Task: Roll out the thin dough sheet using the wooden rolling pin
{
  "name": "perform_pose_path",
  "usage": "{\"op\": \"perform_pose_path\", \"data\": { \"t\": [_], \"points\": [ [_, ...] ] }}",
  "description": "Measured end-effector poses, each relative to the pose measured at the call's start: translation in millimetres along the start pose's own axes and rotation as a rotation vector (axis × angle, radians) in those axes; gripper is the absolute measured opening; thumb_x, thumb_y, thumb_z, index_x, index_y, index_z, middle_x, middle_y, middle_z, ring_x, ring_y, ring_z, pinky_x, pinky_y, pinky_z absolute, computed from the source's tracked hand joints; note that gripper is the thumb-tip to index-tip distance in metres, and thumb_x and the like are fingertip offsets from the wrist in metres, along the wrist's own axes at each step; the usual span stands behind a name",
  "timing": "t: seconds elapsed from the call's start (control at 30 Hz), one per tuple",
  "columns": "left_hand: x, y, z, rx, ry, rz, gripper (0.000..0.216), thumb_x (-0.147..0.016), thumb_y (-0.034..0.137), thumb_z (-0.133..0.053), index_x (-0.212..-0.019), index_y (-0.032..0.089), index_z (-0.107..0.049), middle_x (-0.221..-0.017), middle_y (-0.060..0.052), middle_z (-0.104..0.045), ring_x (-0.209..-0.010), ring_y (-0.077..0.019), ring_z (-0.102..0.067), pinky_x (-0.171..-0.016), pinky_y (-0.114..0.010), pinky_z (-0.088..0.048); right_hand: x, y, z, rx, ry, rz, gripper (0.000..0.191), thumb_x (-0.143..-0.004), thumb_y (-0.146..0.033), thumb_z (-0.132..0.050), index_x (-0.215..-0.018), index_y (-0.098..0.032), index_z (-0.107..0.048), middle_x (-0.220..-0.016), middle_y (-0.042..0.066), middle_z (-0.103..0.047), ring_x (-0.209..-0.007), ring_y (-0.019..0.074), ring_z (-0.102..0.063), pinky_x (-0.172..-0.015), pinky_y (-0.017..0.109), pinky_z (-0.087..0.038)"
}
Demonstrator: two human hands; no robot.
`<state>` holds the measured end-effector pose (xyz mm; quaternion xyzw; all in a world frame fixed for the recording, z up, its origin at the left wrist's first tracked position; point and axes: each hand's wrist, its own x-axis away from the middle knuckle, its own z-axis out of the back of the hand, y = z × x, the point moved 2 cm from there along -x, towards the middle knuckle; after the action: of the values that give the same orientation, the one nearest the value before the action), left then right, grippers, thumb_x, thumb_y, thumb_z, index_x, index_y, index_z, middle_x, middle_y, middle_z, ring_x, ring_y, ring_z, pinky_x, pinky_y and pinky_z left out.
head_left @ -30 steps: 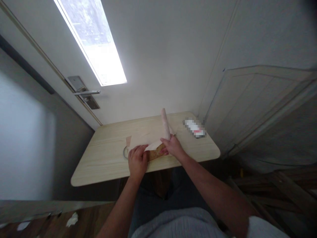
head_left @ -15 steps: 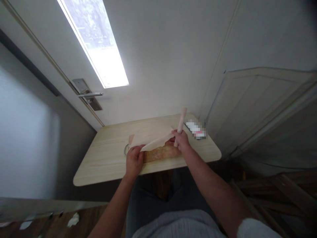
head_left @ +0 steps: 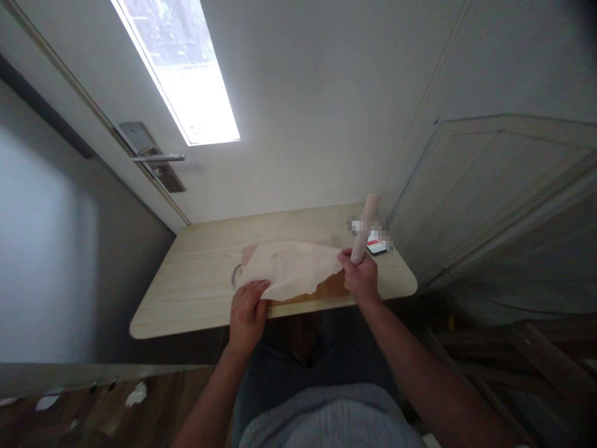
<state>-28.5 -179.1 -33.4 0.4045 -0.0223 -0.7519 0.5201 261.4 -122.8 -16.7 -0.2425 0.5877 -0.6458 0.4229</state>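
A pale paper sheet [head_left: 293,269] lies spread over a brown board [head_left: 329,287] near the front edge of a light wooden table [head_left: 200,280]. My left hand [head_left: 247,311] presses flat on the sheet's near left corner, fingers stretched out. My right hand [head_left: 360,277] is closed round the lower end of a pink paper roll [head_left: 365,225], which stands tilted at the sheet's right end. The sheet runs from the roll.
A small white and red item [head_left: 375,241] lies on the table's far right, behind the roll. A door with a metal handle [head_left: 156,158] stands at the left. A pale panel [head_left: 489,180] leans at the right. Paper scraps [head_left: 136,394] lie on the floor.
My right hand has carried the roll to the right, drawing out more of the sheet, which now lies flatter over the board. My left hand stays on the left corner.
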Motion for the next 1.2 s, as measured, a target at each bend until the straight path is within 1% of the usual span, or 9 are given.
{"op": "perform_pose_path", "data": {
  "t": [0.13,0.3,0.5,0.67,0.73,0.83,0.97,1.07,1.2],
  "points": [
    [2,-7,0,-0.118,-0.076,-0.042,0.039,-0.086,0.024,-0.060,-0.125,0.023,-0.063,-0.123,-0.007,-0.069,-0.119,-0.0263,-0.057,-0.106,-0.047,-0.043,3,5,0,-0.022,-0.024,-0.008,0.025,-0.071,-0.043,-0.067,-0.080,-0.019,-0.066,-0.064,-0.001,-0.063,-0.060,0.0174,-0.059,-0.059,0.028,-0.045],
    [-20,-15,7,-0.115,-0.085,-0.005,0.027,-0.085,0.024,-0.056,-0.107,0.024,-0.072,-0.110,-0.006,-0.074,-0.110,-0.0250,-0.062,-0.102,-0.045,-0.046,-25,-38,-21,-0.046,-0.049,0.081,0.021,-0.072,-0.038,-0.067,-0.079,-0.019,-0.066,-0.067,0.000,-0.065,-0.064,0.0174,-0.061,-0.063,0.028,-0.049],
    [-95,-30,27,0.090,0.177,0.396,0.030,-0.083,0.035,-0.054,-0.100,0.019,-0.073,-0.089,-0.003,-0.075,-0.081,-0.0176,-0.067,-0.076,-0.029,-0.053,-87,-97,-68,-0.051,-0.125,0.169,0.017,-0.073,-0.028,-0.069,-0.085,-0.016,-0.068,-0.074,0.002,-0.067,-0.068,0.0177,-0.065,-0.070,0.033,-0.055],
    [-139,-17,55,0.157,0.302,0.386,0.027,-0.080,0.033,-0.057,-0.092,0.016,-0.074,-0.079,-0.001,-0.073,-0.075,-0.0143,-0.064,-0.071,-0.026,-0.051,-103,-134,-66,-0.114,-0.110,0.244,0.020,-0.076,-0.026,-0.067,-0.092,-0.013,-0.067,-0.076,0.002,-0.064,-0.071,0.0181,-0.066,-0.070,0.036,-0.058],
    [-129,-11,63,0.151,0.299,0.340,0.026,-0.082,0.032,-0.057,-0.095,0.017,-0.074,-0.083,-0.001,-0.073,-0.078,-0.0145,-0.065,-0.075,-0.027,-0.052,-87,-132,-46,-0.144,-0.115,0.235,0.023,-0.078,-0.029,-0.067,-0.094,-0.014,-0.067,-0.075,0.001,-0.064,-0.067,0.0173,-0.066,-0.065,0.035,-0.059],
    [-85,-5,65,0.079,0.221,0.240,0.025,-0.085,0.031,-0.057,-0.102,0.021,-0.073,-0.098,-0.003,-0.075,-0.091,-0.0174,-0.067,-0.085,-0.031,-0.053,-39,-103,-3,-0.115,-0.124,0.178,0.025,-0.078,-0.037,-0.069,-0.093,-0.017,-0.067,-0.074,0.001,-0.066,-0.062,0.0178,-0.067,-0.060,0.033,-0.059],
    [-13,-4,48,0.024,-0.157,0.017,0.030,-0.090,0.030,-0.053,-0.114,0.027,-0.071,-0.118,-0.006,-0.072,-0.116,-0.0233,-0.062,-0.104,-0.044,-0.046,32,-35,48,0.107,-0.194,-0.082,0.029,-0.075,-0.045,-0.072,-0.087,-0.020,-0.068,-0.067,0.003,-0.068,-0.060,0.0208,-0.069,-0.059,0.032,-0.058],
    [19,-7,36,-0.074,-0.353,0.007,0.035,-0.091,0.029,-0.051,-0.122,0.033,-0.067,-0.130,-0.004,-0.067,-0.128,-0.0260,-0.055,-0.113,-0.054,-0.035,64,5,63,0.024,-0.289,-0.320,0.036,-0.073,-0.049,-0.072,-0.092,-0.020,-0.063,-0.063,0.002,-0.068,-0.059,0.0235,-0.071,-0.054,0.031,-0.058],
    [25,-9,37,-0.123,-0.374,0.025,0.038,-0.087,0.031,-0.054,-0.123,0.034,-0.065,-0.135,-0.004,-0.063,-0.130,-0.0280,-0.052,-0.115,-0.058,-0.028,66,19,73,0.038,-0.337,-0.388,0.037,-0.074,-0.051,-0.070,-0.094,-0.023,-0.059,-0.062,-0.001,-0.067,-0.054,0.0224,-0.070,-0.047,0.028,-0.054]
  ]
}}
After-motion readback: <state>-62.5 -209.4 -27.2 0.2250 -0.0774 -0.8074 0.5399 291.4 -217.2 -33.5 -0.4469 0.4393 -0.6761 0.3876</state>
